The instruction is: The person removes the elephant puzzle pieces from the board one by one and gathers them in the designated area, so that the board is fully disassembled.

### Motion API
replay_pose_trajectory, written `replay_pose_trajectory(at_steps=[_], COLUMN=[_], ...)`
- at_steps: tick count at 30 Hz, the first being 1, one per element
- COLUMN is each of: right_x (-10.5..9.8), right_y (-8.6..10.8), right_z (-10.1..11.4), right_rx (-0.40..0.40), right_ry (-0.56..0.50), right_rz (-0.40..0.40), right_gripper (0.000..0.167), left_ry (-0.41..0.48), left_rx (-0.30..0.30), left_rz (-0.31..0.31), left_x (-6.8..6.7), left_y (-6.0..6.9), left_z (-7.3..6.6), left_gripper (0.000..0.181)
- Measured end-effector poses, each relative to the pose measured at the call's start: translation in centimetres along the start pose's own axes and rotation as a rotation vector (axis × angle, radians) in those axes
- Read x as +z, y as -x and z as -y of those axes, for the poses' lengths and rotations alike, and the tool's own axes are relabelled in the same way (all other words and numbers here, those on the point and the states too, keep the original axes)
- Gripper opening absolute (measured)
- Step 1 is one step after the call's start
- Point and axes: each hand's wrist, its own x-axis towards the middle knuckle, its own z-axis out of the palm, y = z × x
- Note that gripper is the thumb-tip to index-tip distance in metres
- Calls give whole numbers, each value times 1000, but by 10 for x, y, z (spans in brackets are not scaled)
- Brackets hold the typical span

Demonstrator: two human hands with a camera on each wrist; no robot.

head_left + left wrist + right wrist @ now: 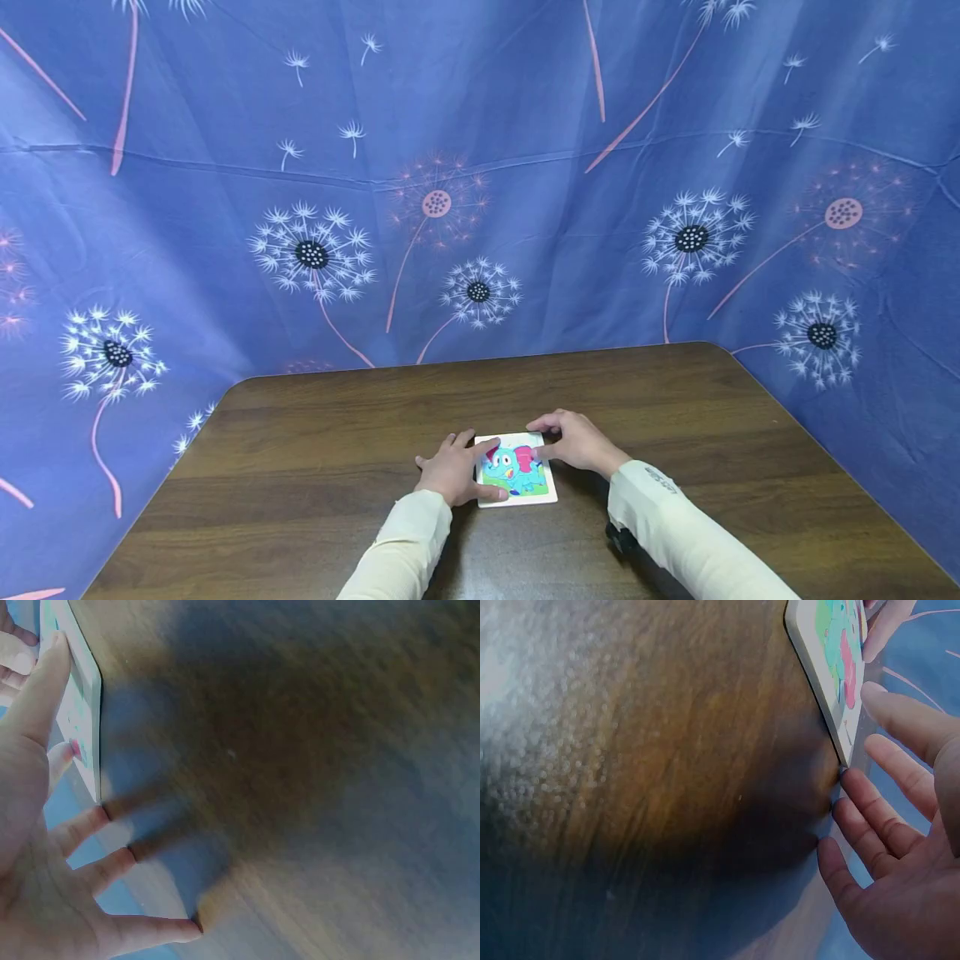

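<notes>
A small square picture board (517, 485) with a white border lies flat on the table, showing a blue cartoon elephant with pink ears on green; it looks like a child's puzzle. My left hand (448, 473) rests at its left side, thumb and index finger laid over the picture, the other fingers spread onto the wood. At the far right corner is my right hand (585, 443), its thumb over the right edge and its fingers near the far edge. In the right wrist view, several fingertips (853, 780) touch down by the board's corner, loosely bent.
The brown wooden table (337, 433) has rounded far corners. Behind and beside it hangs a blue cloth (555, 208) printed with dandelions. A black object (621, 540) shows under the right sleeve.
</notes>
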Motion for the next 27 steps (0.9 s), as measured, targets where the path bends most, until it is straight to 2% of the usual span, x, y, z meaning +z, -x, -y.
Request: replay_pose_trajectory(at_steps=[5, 11, 19, 27], right_x=[3, 6, 12, 14], right_y=[-3, -3, -2, -3], right_z=[-2, 0, 5, 9], right_rx=[-14, -79, -78, -87], right_ry=[7, 39, 81, 89], right_rz=[3, 7, 3, 7], right_gripper=[33, 34, 34, 34], left_ry=[13, 24, 24, 72], left_rx=[-1, -12, -35, -73], left_rz=[7, 29, 43, 66], left_x=[0, -4, -10, -12], left_y=[1, 2, 5, 6], left_z=[1, 2, 4, 6], left_gripper=[81, 81, 79, 79])
